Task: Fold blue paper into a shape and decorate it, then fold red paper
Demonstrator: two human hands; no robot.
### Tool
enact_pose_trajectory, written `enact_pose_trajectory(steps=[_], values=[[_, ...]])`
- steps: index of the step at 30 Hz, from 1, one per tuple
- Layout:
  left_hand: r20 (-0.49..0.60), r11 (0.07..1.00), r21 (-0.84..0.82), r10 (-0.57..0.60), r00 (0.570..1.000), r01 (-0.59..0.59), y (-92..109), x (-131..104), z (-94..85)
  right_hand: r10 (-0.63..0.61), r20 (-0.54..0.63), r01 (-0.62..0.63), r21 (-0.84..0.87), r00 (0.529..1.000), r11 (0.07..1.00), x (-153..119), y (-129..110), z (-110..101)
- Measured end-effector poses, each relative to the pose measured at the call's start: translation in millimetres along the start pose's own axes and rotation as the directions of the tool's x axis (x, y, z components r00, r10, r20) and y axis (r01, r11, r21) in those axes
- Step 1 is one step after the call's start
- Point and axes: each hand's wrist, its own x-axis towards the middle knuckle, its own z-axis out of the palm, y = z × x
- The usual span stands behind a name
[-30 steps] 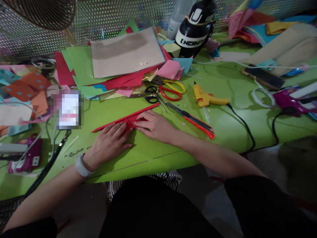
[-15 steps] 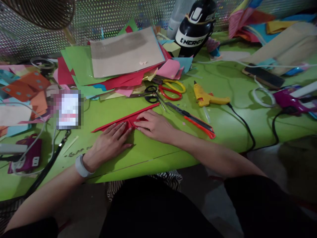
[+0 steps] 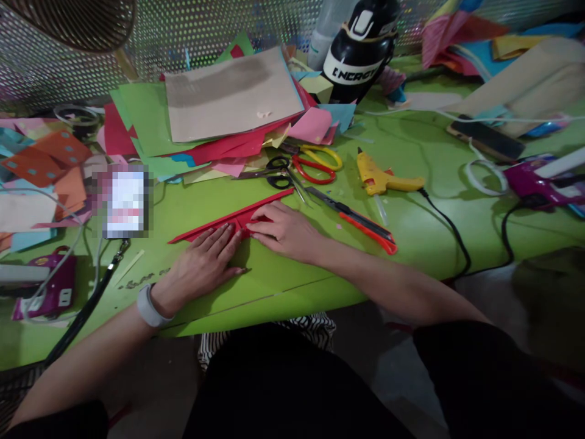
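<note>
A folded red paper [image 3: 237, 217] with a long raised edge lies slantwise on the green table. My left hand [image 3: 205, 261] rests flat over its lower left part, fingers stretched out and palm down, with a pale band on the wrist. At the paper's right half, my right hand [image 3: 287, 233] has its fingers bent and drawn together on the paper's near side; the fingertips are partly hidden. Just beyond the right hand are scissors with black handles [image 3: 280, 172] and a red-handled cutter knife [image 3: 365, 230].
Stacked coloured paper with a beige sheet [image 3: 233, 97] fills the back, beside a black bottle [image 3: 354, 67]. A yellow glue gun [image 3: 384, 175] with a cord lies to the right. Phone [image 3: 125, 204], lanyard [image 3: 91, 299] and purple device [image 3: 50, 280] are at left.
My left index finger has drawn slightly closer to the other fingers. The right hand and the red paper stay in nearly the same place.
</note>
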Motion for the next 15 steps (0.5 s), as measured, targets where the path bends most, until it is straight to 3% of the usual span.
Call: enact_pose_trajectory(steps=[10, 15], values=[[0.053, 1.0, -0.002, -0.03, 0.998, 0.03, 2.3, -0.3, 0.5, -0.018, 0.007, 0.019, -0.025, 1.0, 1.0, 0.1, -0.3, -1.3], [0.01, 1.0, 0.0, -0.017, 1.0, 0.017, 4.2, 1.9, -0.3, 0.003, 0.006, -0.003, -0.036, 1.0, 0.999, -1.4, -3.5, -1.3]])
